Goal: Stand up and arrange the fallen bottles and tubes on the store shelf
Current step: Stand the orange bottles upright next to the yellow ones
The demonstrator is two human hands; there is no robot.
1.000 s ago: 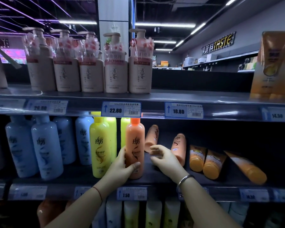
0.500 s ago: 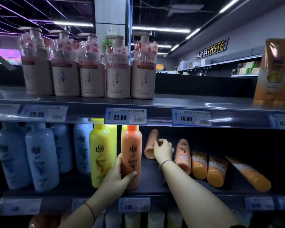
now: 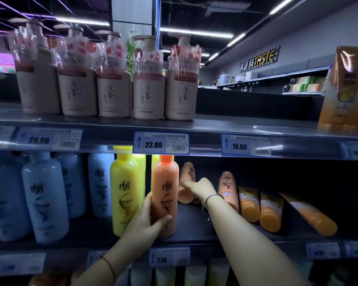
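An upright orange bottle (image 3: 165,193) stands at the front of the middle shelf (image 3: 194,223), and my left hand (image 3: 147,221) is wrapped around its lower part. Deeper in the shelf a fallen orange bottle (image 3: 186,178) leans back, with my right hand (image 3: 201,187) gripping it. Another fallen orange bottle (image 3: 227,186) lies just right of that hand. Three orange tubes lie flat further right: the first tube (image 3: 248,204), the second tube (image 3: 270,212) and the third tube (image 3: 310,215).
A yellow bottle (image 3: 125,190) stands left of the held one, with several pale blue bottles (image 3: 46,197) beyond it. Beige pump bottles (image 3: 147,83) line the top shelf. An orange pack (image 3: 345,87) stands top right. Price tags (image 3: 161,143) run along the shelf edges.
My right hand has reached deeper into the shelf, from beside the upright orange bottle to the fallen one behind it. The left hand stays on the upright bottle. The view has moved closer.
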